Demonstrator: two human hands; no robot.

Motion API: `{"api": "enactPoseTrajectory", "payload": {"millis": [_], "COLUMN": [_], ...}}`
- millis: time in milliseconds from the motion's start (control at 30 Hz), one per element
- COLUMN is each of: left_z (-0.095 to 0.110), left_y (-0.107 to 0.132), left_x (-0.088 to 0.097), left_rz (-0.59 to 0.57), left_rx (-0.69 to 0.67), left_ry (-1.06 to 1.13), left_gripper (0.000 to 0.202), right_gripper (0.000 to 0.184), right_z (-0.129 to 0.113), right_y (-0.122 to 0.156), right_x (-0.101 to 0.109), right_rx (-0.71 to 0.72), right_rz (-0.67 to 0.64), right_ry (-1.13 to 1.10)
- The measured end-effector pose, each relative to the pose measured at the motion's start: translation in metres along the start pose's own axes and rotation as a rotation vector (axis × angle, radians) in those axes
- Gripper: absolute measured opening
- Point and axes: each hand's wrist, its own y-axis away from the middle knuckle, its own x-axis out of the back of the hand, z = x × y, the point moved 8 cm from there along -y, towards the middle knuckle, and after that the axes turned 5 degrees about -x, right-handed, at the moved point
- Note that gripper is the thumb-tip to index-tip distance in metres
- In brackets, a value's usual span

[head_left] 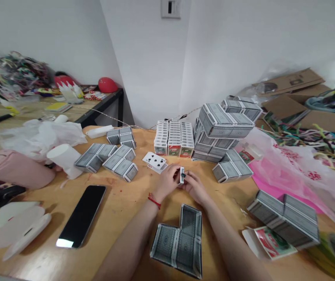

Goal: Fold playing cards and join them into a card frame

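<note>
Both my hands meet at the middle of the wooden table (117,207), gripping a small deck of playing cards (182,175) stood on edge between them. My left hand (167,180), with a red string at the wrist, closes on the deck's left side. My right hand (193,186) closes on its right side. A loose pile of face-up cards (155,160), a spade card on top, lies just left of my left hand. An L-shaped block of wrapped grey decks (180,242) rests between my forearms.
Rows of boxed decks (173,138) and a stack of wrapped deck bundles (220,127) stand behind my hands. More grey bundles lie at left (109,158) and right (286,218). A black phone (82,214) lies at left, white lids (18,228) beside it, pink plastic bags (290,171) at right.
</note>
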Motion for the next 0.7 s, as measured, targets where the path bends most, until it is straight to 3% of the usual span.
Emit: {"api": "enactPoseTrajectory", "payload": {"millis": [400,700], "left_z": [-0.005,0.003], "left_y": [0.001,0.001], "left_x": [0.002,0.004], "left_rz": [0.114,0.102], "left_rx": [0.048,0.010], "left_ry": [0.014,0.050], "left_gripper": [0.019,0.027], "right_gripper": [0.015,0.020], "right_z": [-0.003,-0.004], "right_y": [-0.001,-0.001], "right_x": [0.007,0.013], "right_rx": [0.057,0.031], "right_rz": [0.045,0.061], "right_ry": [-0.034,-0.034]}}
